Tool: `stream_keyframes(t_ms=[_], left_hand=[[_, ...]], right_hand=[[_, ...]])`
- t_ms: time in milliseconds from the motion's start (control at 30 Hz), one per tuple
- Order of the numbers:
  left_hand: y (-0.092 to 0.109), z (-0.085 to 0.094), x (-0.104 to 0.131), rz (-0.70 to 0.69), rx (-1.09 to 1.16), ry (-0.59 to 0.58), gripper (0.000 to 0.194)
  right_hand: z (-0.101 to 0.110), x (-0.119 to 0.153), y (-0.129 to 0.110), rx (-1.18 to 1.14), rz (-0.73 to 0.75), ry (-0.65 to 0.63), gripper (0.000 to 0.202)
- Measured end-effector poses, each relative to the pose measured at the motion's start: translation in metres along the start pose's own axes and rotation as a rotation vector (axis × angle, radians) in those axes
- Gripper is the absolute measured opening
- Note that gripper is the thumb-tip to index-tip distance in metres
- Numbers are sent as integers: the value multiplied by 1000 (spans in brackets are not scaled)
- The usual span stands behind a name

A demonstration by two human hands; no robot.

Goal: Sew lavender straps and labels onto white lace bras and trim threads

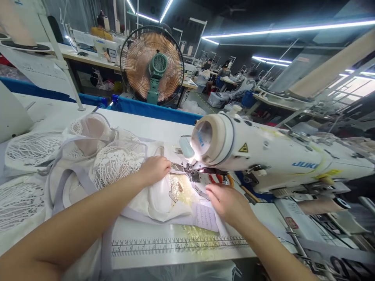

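Observation:
My left hand (154, 170) is closed on the edge of a white lace bra (115, 166), just left of the needle area of a white sewing machine (272, 152). The bra's pale lilac bands spread over the table toward me. With its fingertips pinched together, my right hand (227, 201) is at the right of the needle plate, beside a narrow grey piece (200, 192). What sits between those fingers is hidden. Below it lies a lilac fabric end with rows of small marks (205, 216). The machine's lamp lights the fabric between my hands.
More lace bras (20, 199) are heaped at the left. A printed ruler strip (146, 246) runs along the table's front edge, with yellowed tape near it. Behind the blue cloth edge (158, 113) stands a large fan (152, 64). People sit at other machines farther back.

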State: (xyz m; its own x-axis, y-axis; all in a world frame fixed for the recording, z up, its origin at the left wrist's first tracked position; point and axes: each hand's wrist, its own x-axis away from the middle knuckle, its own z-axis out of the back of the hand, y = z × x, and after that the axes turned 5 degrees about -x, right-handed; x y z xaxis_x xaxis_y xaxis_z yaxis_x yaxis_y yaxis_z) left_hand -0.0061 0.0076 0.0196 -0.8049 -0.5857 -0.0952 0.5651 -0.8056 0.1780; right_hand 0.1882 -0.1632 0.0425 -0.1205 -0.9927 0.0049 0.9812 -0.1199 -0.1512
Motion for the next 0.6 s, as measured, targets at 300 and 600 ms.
stream_keyframes(t_ms=[300,600], left_hand=[[40,12,-13,35,-86,1,15],[25,-15,-52,-6,71,-10,20]], right_hand=[[-19,-10,23,-189,5,-64,19],[-21,-17,23,-316,-7,-136,12]])
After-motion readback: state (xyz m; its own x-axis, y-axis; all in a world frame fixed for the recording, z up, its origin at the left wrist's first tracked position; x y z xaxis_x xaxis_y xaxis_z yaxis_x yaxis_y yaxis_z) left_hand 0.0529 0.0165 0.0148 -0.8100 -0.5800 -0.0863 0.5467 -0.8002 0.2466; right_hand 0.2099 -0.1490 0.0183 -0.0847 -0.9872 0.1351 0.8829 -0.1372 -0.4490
